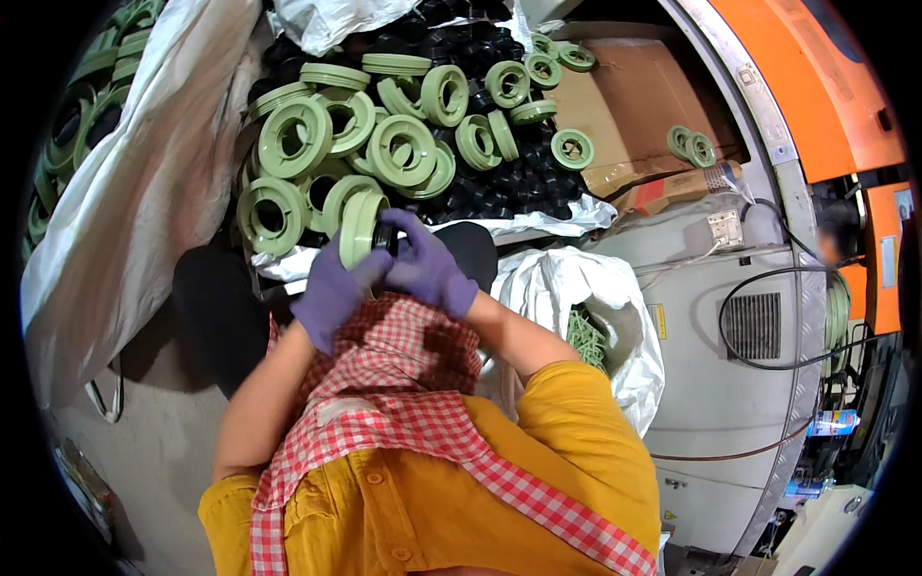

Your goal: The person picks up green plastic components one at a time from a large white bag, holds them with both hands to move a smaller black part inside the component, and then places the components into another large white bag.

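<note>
My left hand (pixel 331 288), in a purple glove, grips a pale green flanged plastic ring (pixel 359 228) from its left and lower side. The ring stands on edge above my lap. On its right side a black round part (pixel 384 236) sits against it, and my right hand (pixel 429 267), also gloved, has its fingers closed round that part. Whether the black part is inside the ring or only touching it, I cannot tell. Just beyond my hands lies a pile of similar green rings (pixel 296 137) on top of many small black parts (pixel 528 182).
A white sack (pixel 629 312) with thin green scraps stands right of my knees. Flattened cardboard (pixel 639 106) lies at the far right, beside an orange and grey machine (pixel 802 91). A white sheet (pixel 144 182) hangs at the left, with more green rings behind it. Black cables loop at the right.
</note>
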A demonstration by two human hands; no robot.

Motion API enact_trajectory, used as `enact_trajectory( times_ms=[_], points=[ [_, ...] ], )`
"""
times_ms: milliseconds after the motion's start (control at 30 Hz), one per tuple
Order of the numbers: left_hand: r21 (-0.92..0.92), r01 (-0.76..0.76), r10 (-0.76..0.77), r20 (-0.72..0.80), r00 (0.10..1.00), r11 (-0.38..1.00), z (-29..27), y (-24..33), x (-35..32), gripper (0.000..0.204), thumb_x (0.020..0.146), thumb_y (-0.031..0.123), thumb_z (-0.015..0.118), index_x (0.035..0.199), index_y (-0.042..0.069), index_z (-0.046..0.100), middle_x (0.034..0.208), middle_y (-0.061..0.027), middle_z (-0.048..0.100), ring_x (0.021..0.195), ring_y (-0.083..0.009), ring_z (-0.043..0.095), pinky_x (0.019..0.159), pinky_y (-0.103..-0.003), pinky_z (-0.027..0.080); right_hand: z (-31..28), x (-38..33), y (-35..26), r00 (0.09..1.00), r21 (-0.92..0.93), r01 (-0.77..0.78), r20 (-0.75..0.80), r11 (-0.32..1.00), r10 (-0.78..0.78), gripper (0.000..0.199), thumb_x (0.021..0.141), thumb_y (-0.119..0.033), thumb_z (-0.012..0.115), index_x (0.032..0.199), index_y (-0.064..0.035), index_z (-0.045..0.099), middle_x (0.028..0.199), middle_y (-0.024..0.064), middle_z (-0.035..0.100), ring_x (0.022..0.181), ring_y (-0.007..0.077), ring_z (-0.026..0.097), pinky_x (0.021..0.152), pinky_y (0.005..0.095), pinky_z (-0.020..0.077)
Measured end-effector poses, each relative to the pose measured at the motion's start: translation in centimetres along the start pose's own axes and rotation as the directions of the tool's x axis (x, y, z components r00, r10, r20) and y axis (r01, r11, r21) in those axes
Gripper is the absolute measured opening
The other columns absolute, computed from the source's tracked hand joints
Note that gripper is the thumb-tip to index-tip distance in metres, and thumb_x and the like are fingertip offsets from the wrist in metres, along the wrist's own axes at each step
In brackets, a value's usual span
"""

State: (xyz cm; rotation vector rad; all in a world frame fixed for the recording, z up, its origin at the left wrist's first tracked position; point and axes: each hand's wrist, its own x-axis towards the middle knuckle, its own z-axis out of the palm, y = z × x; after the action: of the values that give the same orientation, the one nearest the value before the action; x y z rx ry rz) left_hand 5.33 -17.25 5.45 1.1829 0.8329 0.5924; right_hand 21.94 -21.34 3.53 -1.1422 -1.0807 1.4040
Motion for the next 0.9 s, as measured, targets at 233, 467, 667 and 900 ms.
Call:
enact_trajectory(
  times_ms=[233,467,667,900],
  points=[
    [-0.181,0.126,-0.096,0.167,0.981,0.975,-0.9,0.6,-1.0,0.033,0.082,0.024,0.059,0.105,0.001,0.06,0.091,-0.0052,0.063,0.08,-0.0121,0.059,0.068,-0.026,0.049,-0.3,-1.3,-1.3,0.776,-0.689,0.616,0.446,0.383,-0.447,0.044,0.065,-0.013,0.072,0.105,-0.0066,0.054,0.107,0.0136,0.054,0.093,0.0313,0.056,0.077,0.0378,0.049],
    [-0.071,-0.189,0.184,-0.072,0.98,0.979,1.2,-2.3,-0.6,0.054,0.078,0.014,0.066,0.127,0.004,0.045,0.095,-0.0053,0.062,0.083,-0.0122,0.058,0.073,-0.027,0.049,-2.7,-1.5,1.9,0.992,-0.3,-0.096,0.046,0.949,0.115,0.072,0.079,-0.021,0.067,0.134,0.0019,0.026,0.11,0.0169,0.053,0.1,0.0252,0.057,0.083,0.0309,0.0485],
    [-0.124,-0.063,0.06,-0.031,0.998,0.99,1.7,-1.7,0.5,0.049,0.08,0.012,0.063,0.125,0.004,0.046,0.095,-0.0045,0.061,0.081,-0.0102,0.057,0.072,-0.025,0.048,-5.4,0.3,3.7,0.842,0.188,-0.537,0.19,0.823,0.506,0.086,0.072,-0.024,0.073,0.136,0.0025,0.021,0.114,0.0214,0.053,0.104,0.0347,0.056,0.087,0.0377,0.0469],
    [-0.177,-0.076,0.063,-0.074,0.995,0.981,2.2,-1.2,2.5,0.042,0.079,0.017,0.066,0.116,0.001,0.052,0.09,-0.0031,0.061,0.076,-0.0081,0.055,0.066,-0.024,0.047,-7.1,1.6,5.9,0.971,-0.72,0.202,0.234,0.664,-0.042,0.046,0.08,-0.036,0.064,0.103,0.0011,0.049,0.086,0.0173,0.061,0.084,0.0298,0.062,0.07,0.0389,0.0483]
  ],
)
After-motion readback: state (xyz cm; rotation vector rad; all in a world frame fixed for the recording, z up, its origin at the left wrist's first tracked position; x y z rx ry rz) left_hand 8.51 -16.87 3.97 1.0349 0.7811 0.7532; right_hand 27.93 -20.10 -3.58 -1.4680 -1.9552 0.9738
